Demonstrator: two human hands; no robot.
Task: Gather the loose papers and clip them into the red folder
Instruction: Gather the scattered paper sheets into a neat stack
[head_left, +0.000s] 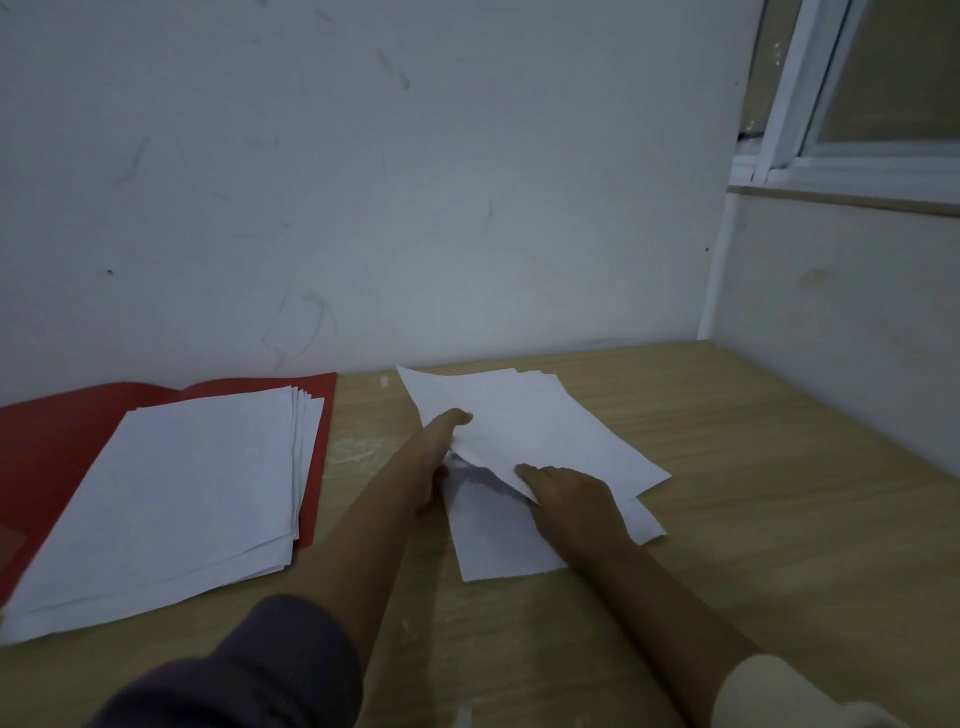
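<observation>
The red folder (57, 431) lies open at the left of the wooden table, against the wall. A fanned stack of white sheets (171, 493) rests on it and hangs over its front edge. To the right lie several loose white papers (550, 421). My left hand (441, 457) grips the left edge of the top loose sheets, thumb on top, lifting that edge off the table. My right hand (566, 488) pinches the near edge of the same sheets. One more sheet (498, 545) lies flat underneath, near my wrists.
The wooden table (753, 493) runs to a white wall at the back and a side wall with a window frame (810, 150) on the right. Pale smears mark the wood between folder and loose papers.
</observation>
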